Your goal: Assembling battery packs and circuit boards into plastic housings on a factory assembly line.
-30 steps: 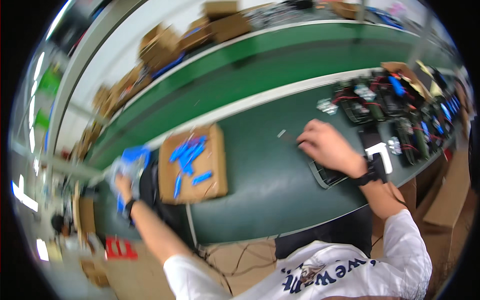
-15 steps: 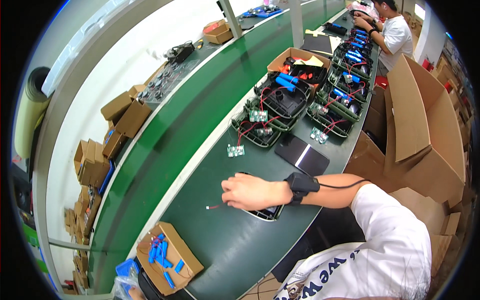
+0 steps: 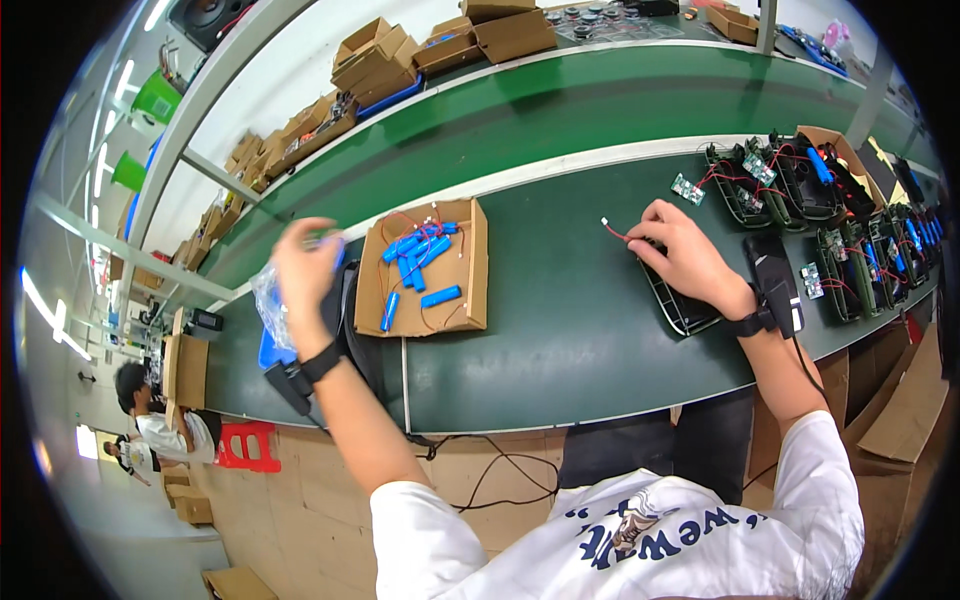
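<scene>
My right hand (image 3: 688, 252) is closed over a dark casing half (image 3: 690, 312) on the green bench. A short red wire (image 3: 615, 233) with a small white plug sticks out from its pinched fingers. Whatever else lies under the palm is hidden. At the left, my left hand (image 3: 304, 268) hovers over a blue tray (image 3: 268, 350) with a clear plastic bag (image 3: 270, 300). Its fingers are bent and blurred, so their grip does not show. Beside it stands a cardboard box (image 3: 475, 265) with several blue cylindrical battery cells (image 3: 410, 262) and their wires.
A black phone (image 3: 768, 262) lies right of the casing. Several casing halves with green circuit boards (image 3: 688, 189) and blue cells line the bench's right. Behind runs a green conveyor belt (image 3: 560, 120). A black bag-like thing (image 3: 345, 315) sits left of the box.
The view has swung left. My left hand has come into view over the blue tray. My right hand stays at the casing, the red wire still sticking out from it.
</scene>
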A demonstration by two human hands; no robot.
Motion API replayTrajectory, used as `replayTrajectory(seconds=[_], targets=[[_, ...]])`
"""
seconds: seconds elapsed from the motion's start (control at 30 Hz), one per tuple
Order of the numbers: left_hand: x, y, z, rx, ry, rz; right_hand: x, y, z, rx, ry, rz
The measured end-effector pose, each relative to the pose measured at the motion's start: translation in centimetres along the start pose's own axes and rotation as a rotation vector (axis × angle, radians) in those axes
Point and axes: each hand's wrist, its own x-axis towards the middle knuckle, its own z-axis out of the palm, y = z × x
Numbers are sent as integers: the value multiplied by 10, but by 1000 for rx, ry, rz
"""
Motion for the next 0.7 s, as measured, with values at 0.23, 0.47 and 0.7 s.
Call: replayTrajectory(seconds=[0.23,0.47,0.7], targets=[[-53,17,73,197,-641,149,7,4,2,136,-1,-27],[-60,7,76,102,-660,106,1,-1,-3,24,-115,-136],[-43,109,30,-167,-182,152,4,10,-1,207,-50,-92]])
